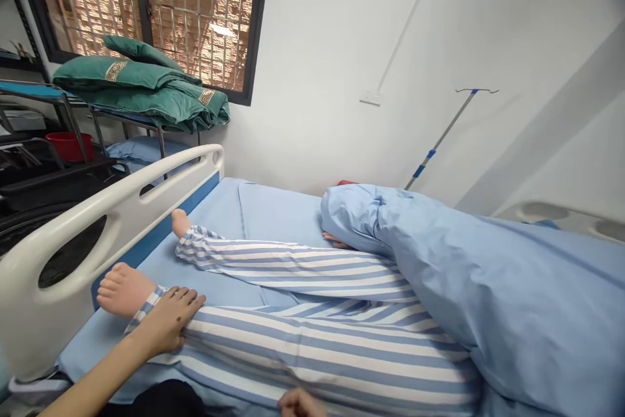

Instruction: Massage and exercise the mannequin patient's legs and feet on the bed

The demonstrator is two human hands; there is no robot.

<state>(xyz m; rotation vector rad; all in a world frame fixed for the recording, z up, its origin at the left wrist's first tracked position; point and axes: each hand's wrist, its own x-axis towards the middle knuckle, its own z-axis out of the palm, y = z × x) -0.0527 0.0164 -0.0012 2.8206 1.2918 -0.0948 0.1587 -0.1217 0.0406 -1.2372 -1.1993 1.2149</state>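
Note:
Two legs in blue-and-white striped pyjama trousers (303, 339) lie stretched along the bed. The bare foot (124, 290) nearest me is smooth, like a manikin's; a second foot (180, 223) shows farther back. My left hand (170, 319) rests over the near lower leg just above the ankle, its fingers laid across the striped cloth and its thumb on the near side. At the bottom edge, my right hand (301, 403) is partly cut off, with curled fingers beside the near trouser leg. Whatever those fingers hold, if anything, is hidden.
A light blue quilt (469, 274) covers the upper body, with a few fingers showing beneath its edge. The white footboard (117, 218) stands at the left. Behind are a drip pole (442, 137), folded green bedding (146, 82), a red bucket (71, 146) and a barred window (195, 13).

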